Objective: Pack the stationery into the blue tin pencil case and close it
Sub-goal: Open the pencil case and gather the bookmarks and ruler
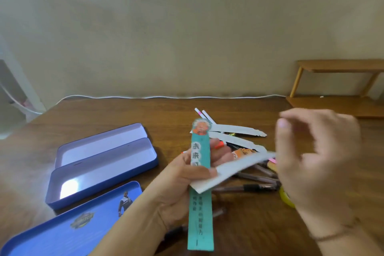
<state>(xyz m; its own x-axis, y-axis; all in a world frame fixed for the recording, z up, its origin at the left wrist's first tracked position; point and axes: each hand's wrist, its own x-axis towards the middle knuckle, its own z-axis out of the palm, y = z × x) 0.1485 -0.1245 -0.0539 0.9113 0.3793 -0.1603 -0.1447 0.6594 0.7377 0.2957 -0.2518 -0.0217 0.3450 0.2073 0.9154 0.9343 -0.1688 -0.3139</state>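
the left grip [187, 174] pinches a teal bookmark [200, 203] and a white paper strip [232, 169] over the bench's [104, 114] middle. the right grip [315, 158], blurred, hangs with relaxed fingers, holding nothing. the blue tin pencil case [99, 174] lies open near the left edge, its lid [68, 228] at the near left corner. pens [249, 188] lie beneath the hands.

Right hand [315, 158] motion-blurred, fingers indistinct; lid [68, 228] cut by lower-left edge; pens [249, 188] partly hidden behind left hand [187, 185] and white card [232, 169]; text on bookmark [200, 193] too small to read.
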